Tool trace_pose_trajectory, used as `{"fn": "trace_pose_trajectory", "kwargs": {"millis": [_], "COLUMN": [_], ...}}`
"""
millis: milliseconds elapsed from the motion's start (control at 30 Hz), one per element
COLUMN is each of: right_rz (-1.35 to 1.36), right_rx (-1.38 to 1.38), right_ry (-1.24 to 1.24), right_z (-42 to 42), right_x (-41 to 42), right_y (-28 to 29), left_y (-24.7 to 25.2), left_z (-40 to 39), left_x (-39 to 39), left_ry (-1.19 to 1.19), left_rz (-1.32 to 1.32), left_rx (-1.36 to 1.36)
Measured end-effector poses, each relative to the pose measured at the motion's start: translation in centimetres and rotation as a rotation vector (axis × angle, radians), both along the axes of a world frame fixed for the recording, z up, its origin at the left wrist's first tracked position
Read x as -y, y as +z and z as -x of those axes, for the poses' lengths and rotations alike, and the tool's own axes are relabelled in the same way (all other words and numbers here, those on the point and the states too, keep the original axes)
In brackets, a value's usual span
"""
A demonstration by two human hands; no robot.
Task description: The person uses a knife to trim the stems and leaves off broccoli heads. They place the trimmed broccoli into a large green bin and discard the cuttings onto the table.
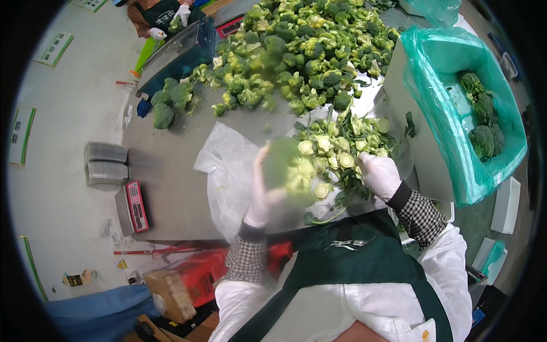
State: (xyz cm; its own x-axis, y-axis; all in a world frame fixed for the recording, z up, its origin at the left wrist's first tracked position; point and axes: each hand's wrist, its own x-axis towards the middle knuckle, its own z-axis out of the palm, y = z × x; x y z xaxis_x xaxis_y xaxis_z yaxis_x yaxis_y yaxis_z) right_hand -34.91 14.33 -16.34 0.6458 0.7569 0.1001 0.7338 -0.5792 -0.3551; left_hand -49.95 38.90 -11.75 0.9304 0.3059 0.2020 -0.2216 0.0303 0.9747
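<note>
My left hand (258, 203), in a white glove, holds a head of broccoli (280, 164) above the table, blurred where a smudge or motion softens the view. To its right, my right hand (380, 176), also white-gloved, is curled against a heap of cut broccoli stems and leaves (345, 160). The fingertips are hidden among the stems, so whether they hold anything cannot be told. Pale round cut ends face up in that heap. Under my left hand and the stems lies a crumpled white plastic sheet (226, 171). Beyond it spreads a big pile of broccoli florets (316, 55).
A bin with a green plastic liner (431, 102) at right holds several broccoli heads (485, 134). More heads (171, 100) lie at the table's left edge. A red scale (136, 205) and stacked clear trays (107, 162) stand left. A co-worker's gloved hand (183, 16) appears far off.
</note>
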Motion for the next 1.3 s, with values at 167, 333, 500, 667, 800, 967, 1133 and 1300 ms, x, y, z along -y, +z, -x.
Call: {"fn": "trace_pose_trajectory", "kwargs": {"millis": [167,333,500,667,800,967,1133,1300], "right_rz": [-0.354,-0.256,-0.121,-0.096,0.04,0.02,-0.139,-0.29], "right_rx": [0.062,0.055,0.252,0.351,0.405,0.187,-0.048,-0.173], "right_ry": [0.17,0.226,0.142,0.144,-0.099,-0.319,-0.307,-0.298], "right_z": [1.1,2.5,3.2,2.3,-0.4,-5.4,-2.9,-0.1], "right_x": [-0.4,-1.2,-2.1,-2.6,-2.6,1.4,-0.5,-0.2], "right_y": [1.1,0.9,0.9,-0.5,-3.7,-5.2,-4.7,-5.1], "left_y": [-0.6,-1.8,-0.4,-0.8,-2.9,-0.8,-2.5,-1.9], "left_z": [0.9,0.6,-0.6,-0.3,0.5,1.4,0.7,0.3], "left_x": [-0.1,1.5,3.4,3.3,3.0,3.2,-0.3,-6.4], "left_ry": [-0.009,0.025,0.003,-0.007,-0.017,0.013,0.018,0.12], "left_rz": [0.696,0.52,1.226,1.231,0.788,0.922,1.112,1.107], "left_rx": [-0.315,-0.34,-0.31,-0.329,-0.352,-0.329,-0.236,-0.172]}}
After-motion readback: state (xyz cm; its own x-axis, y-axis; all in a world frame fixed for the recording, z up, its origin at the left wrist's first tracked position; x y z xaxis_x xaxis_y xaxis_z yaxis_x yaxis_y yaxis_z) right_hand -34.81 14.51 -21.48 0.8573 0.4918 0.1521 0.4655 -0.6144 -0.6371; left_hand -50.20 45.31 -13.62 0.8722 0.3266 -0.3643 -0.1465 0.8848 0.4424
